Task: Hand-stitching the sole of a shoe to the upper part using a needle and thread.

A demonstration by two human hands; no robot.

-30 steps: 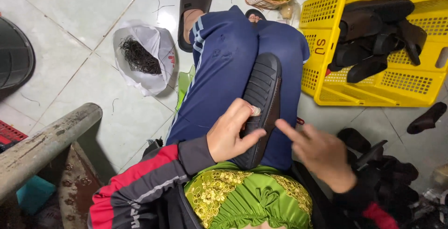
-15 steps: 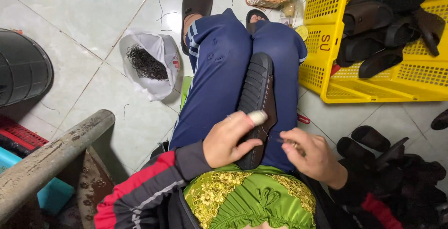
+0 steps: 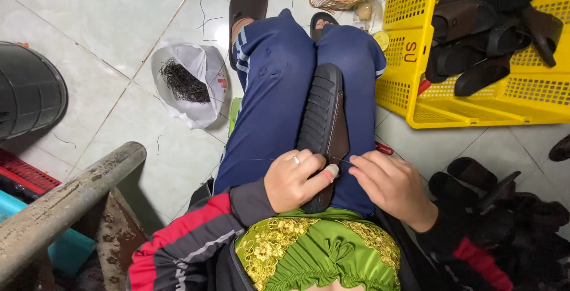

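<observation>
Item: one black ridged rubber sandal sole with brown leather upper, lying lengthwise on the lap between the blue-trousered knees. The left hand clasped its near end, thumb capped with pale tape, while the right hand pinched something too small to tell at the edge. Sound handling, by judgement, called for firm bracing and taut pulls.

both hands are held close together over the lap: left hand is curled, thumb tip wrapped in pale covering; right hand is pinched at fingertips, wrist bent inward.
</observation>
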